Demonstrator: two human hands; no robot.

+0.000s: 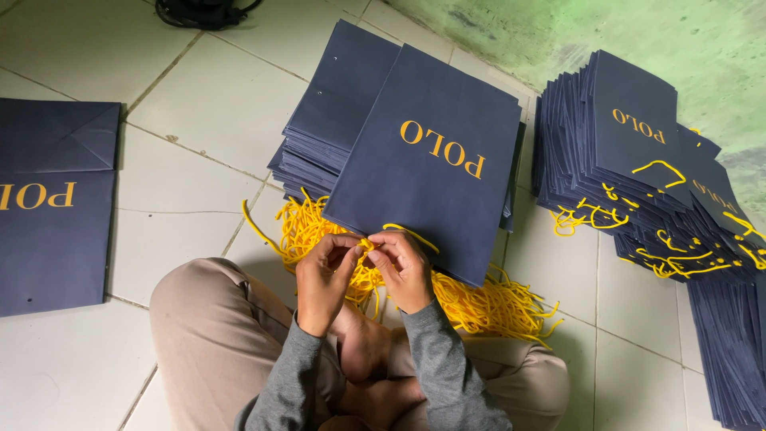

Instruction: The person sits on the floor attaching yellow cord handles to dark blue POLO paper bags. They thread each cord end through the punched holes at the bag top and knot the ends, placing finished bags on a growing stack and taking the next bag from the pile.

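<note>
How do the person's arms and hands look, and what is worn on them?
Both arms are covered by long grey sleeves of a soft, knit-like fabric that end at the wrists. The left hand and right hand are bare: no gloves, and no ring, watch or bracelet is visible.

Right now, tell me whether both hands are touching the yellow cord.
Touching. The head view shows the left hand and right hand pinching the yellow cord between their fingertips at the navy paper bag's edge.

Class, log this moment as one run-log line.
left hand: pinching yellow cord | right hand: pinching same cord | navy paper bag: flat against stack | loose cords: floor
</note>
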